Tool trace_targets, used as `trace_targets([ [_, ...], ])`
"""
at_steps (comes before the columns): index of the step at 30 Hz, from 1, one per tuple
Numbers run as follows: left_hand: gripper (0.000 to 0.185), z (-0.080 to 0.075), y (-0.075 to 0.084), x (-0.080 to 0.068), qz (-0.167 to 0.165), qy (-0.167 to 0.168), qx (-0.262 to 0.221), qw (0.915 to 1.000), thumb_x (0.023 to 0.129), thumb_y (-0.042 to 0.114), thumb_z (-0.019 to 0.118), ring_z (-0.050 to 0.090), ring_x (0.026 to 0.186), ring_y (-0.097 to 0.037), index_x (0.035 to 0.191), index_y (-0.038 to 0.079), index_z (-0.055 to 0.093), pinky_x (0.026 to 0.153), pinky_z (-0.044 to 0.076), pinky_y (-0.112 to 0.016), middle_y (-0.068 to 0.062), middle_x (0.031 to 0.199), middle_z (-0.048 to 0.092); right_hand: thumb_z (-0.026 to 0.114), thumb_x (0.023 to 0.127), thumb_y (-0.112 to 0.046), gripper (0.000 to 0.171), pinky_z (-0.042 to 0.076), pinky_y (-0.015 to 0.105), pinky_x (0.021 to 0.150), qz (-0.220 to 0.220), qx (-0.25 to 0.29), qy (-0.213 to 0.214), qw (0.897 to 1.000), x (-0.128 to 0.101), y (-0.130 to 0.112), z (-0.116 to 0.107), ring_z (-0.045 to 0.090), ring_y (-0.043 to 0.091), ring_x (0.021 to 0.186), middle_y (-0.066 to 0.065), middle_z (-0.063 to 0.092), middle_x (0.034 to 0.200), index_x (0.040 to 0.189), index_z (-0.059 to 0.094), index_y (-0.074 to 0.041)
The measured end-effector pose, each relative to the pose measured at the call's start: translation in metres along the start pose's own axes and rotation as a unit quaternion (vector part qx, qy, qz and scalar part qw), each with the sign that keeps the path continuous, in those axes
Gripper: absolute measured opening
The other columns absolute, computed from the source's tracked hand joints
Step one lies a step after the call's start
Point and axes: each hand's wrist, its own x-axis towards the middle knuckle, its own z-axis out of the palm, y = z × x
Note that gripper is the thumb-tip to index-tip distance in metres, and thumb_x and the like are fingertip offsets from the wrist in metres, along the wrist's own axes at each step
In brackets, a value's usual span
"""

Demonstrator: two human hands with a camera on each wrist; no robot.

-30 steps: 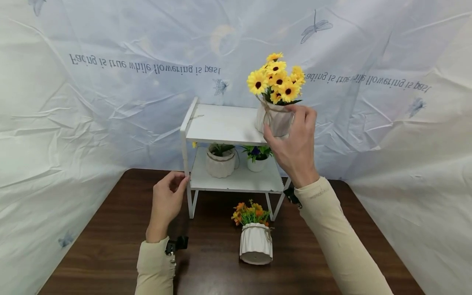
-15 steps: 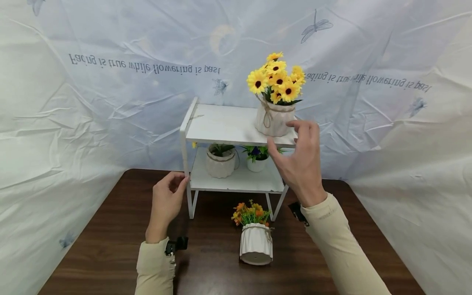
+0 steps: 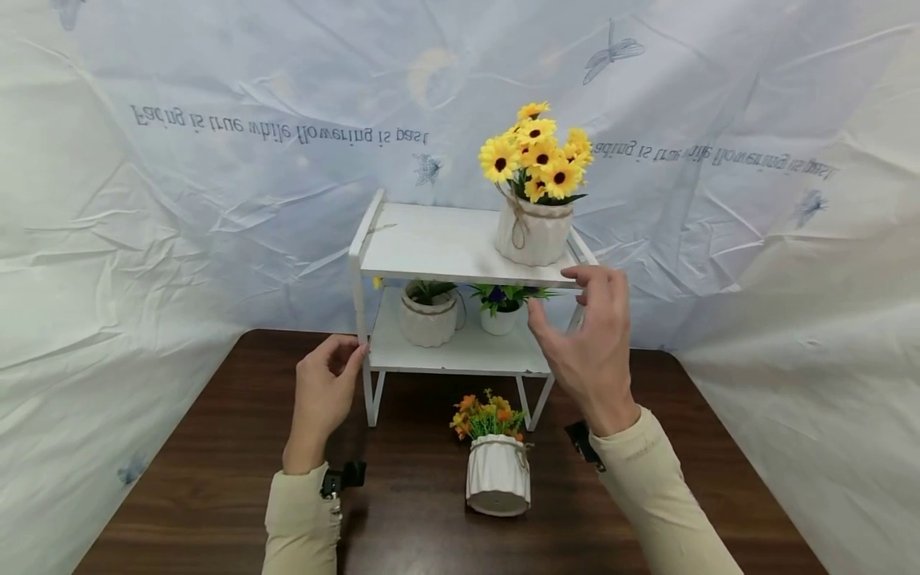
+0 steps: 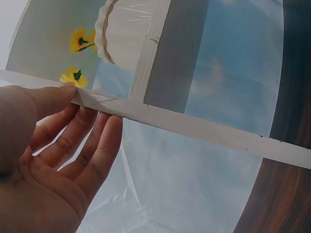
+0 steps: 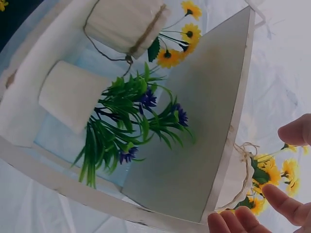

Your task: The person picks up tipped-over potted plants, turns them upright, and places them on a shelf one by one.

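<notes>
My left hand (image 3: 327, 391) pinches the left upright of a white two-tier shelf (image 3: 431, 239); in the left wrist view the thumb lies on one side of the white bar (image 4: 189, 121) and the fingers on the other. Away from the shelf's front right corner, my right hand (image 3: 592, 351) holds nothing, thumb and fingers spread apart. Above that hand, a ribbed white pot of yellow flowers (image 3: 533, 231) stands upright on the right of the top tier. Below it, the lower tier bears a white pot with twine (image 3: 429, 319) and a small white pot with purple flowers (image 3: 499, 321).
On the dark wooden table (image 3: 417, 511), in front of the shelf, a white ribbed pot with orange flowers (image 3: 498, 475) lies tipped, its base facing me. A pale printed cloth (image 3: 237, 200) hangs behind and around the table.
My right hand has let go of the pot of yellow flowers and moved down and slightly right. That pot stays on the top tier. My left hand keeps its place on the upright.
</notes>
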Motion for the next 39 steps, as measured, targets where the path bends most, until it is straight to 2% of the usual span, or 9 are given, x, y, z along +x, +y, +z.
trace_targets([
  [6, 0.013, 0.0, -0.001, 0.0, -0.004, 0.001, -0.003, 1.0, 0.099, 0.018, 0.069, 0.052, 0.066, -0.015, 0.106, 0.008, 0.073, 0.057, 0.041, -0.023, -0.009, 0.084, 0.069, 0.076, 0.088, -0.027, 0.05, 0.043, 0.043, 0.085, 0.001, 0.0, -0.009, 1.0, -0.013, 0.003, 0.005, 0.045, 0.031, 0.089, 0.026, 0.051, 0.117, 0.125, 0.059, 0.003],
  [13, 0.014, -0.001, 0.0, 0.0, -0.002, 0.001, -0.009, 1.0, 0.1, 0.018, 0.068, 0.052, 0.067, -0.014, 0.106, 0.007, 0.074, 0.058, 0.041, -0.022, -0.012, 0.085, 0.07, 0.078, 0.087, -0.028, 0.047, 0.043, 0.043, 0.083, 0.014, -0.008, -0.047, 0.999, -0.03, 0.004, 0.01, 0.048, 0.031, 0.096, 0.023, 0.051, 0.122, 0.122, 0.06, -0.002],
  [21, 0.012, -0.001, 0.001, 0.0, 0.001, 0.003, -0.007, 1.0, 0.099, 0.018, 0.07, 0.053, 0.067, -0.017, 0.106, 0.009, 0.073, 0.058, 0.042, -0.023, -0.011, 0.085, 0.071, 0.08, 0.086, -0.032, 0.049, 0.046, 0.043, 0.081, 0.035, -0.017, -0.082, 0.996, -0.046, 0.002, 0.017, 0.05, 0.028, 0.095, 0.019, 0.05, 0.126, 0.122, 0.06, -0.006],
  [28, 0.013, -0.001, 0.0, 0.001, 0.001, 0.003, -0.004, 1.0, 0.099, 0.019, 0.069, 0.053, 0.068, -0.017, 0.106, 0.008, 0.073, 0.059, 0.042, -0.023, -0.012, 0.086, 0.071, 0.08, 0.087, -0.034, 0.049, 0.05, 0.048, 0.083, 0.045, -0.031, -0.11, 0.992, -0.06, 0.005, 0.024, 0.054, 0.032, 0.098, 0.018, 0.05, 0.127, 0.123, 0.06, -0.007],
  [32, 0.014, -0.001, 0.0, 0.0, -0.001, 0.0, -0.006, 1.0, 0.099, 0.018, 0.068, 0.053, 0.068, -0.015, 0.107, 0.008, 0.073, 0.059, 0.042, -0.023, -0.013, 0.086, 0.071, 0.08, 0.086, -0.036, 0.05, 0.052, 0.05, 0.082, 0.05, -0.046, -0.127, 0.99, -0.069, 0.007, 0.029, 0.055, 0.032, 0.097, 0.017, 0.051, 0.125, 0.123, 0.06, -0.008],
  [39, 0.014, 0.0, 0.0, 0.0, 0.0, -0.001, -0.005, 1.0, 0.1, 0.019, 0.068, 0.052, 0.068, -0.016, 0.106, 0.007, 0.073, 0.059, 0.041, -0.023, -0.012, 0.085, 0.07, 0.08, 0.086, -0.037, 0.05, 0.052, 0.045, 0.076, 0.047, -0.057, -0.148, 0.986, -0.081, 0.01, 0.036, 0.055, 0.029, 0.092, 0.015, 0.052, 0.121, 0.122, 0.061, -0.008],
])
